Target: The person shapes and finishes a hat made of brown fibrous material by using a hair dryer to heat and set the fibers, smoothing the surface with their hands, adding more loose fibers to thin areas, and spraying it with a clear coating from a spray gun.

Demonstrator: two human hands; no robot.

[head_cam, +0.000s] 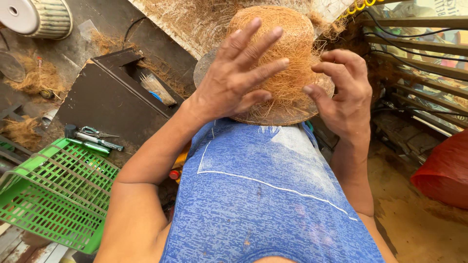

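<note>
A sign or printed sheet (446, 6), pale with dark lettering, shows only as a cropped corner at the top right, above the wooden slats (419, 46). Coloured printed surfaces (441, 36), red, blue and yellow, show through the gaps between those slats; their kind cannot be told. A red sack (443, 170) lies below the slats. No screens are visible.

both hands on the domed brown coconut-fibre pot (280, 53), left hand (234, 78) on its left side, right hand (343, 92) on its right, green plastic lattice crate (53, 195) off to the left, scissors and green-handled tools (92, 139) just behind the crate
</note>
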